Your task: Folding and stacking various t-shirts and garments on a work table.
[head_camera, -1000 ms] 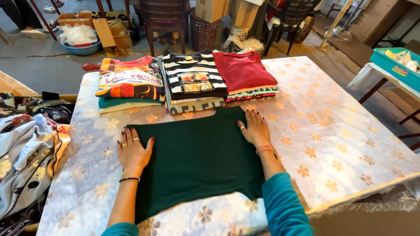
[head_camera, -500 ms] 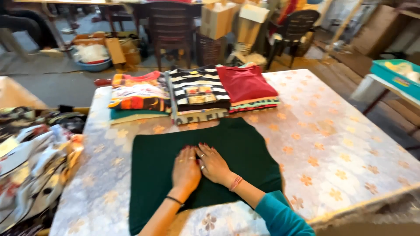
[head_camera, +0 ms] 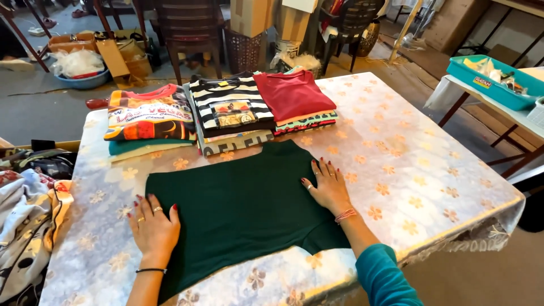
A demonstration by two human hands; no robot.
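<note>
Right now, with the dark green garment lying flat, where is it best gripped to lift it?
Probably the dark green garment lifts best by its two side edges: the left hand and right hand each rest flat on one. It lies spread out, so pinch from outside inward, away from the folded stacks beyond.

Three folded shirt stacks (head_camera: 226, 113) at table's (head_camera: 430, 170) far edge; teal tray (head_camera: 498, 85) right.

Matt dark green cloth garment (head_camera: 243, 209) — on a glossy, flower-printed plastic table cover (head_camera: 419, 164)
</note>
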